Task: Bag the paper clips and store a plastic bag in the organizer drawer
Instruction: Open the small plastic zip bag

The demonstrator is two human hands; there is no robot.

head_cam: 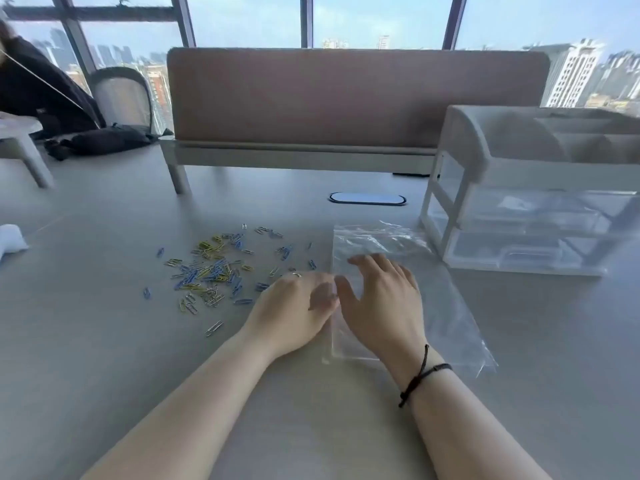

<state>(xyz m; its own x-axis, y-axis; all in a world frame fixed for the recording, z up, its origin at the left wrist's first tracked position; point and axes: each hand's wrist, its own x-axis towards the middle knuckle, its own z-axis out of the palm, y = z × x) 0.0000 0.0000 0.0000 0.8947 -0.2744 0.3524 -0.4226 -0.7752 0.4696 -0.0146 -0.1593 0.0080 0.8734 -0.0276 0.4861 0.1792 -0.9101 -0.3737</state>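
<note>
Loosely scattered paper clips (211, 268): blue, yellow, silver.

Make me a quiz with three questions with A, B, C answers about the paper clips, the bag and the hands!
1. Where do the paper clips lie?
A. Loose on the desk, left of the plastic bag
B. Inside the bag
C. In the organizer

2. Which colours are the clips?
A. Red and green
B. Blue, yellow and silver
C. All black

3. What is the right hand doing?
A. Lying flat on the bag
B. Holding a drawer
C. Raised in the air

Answers:
1 A, they are scattered on the desk.
2 B, those colours show in the pile.
3 A, its palm covers the bag beside the left hand.
</note>
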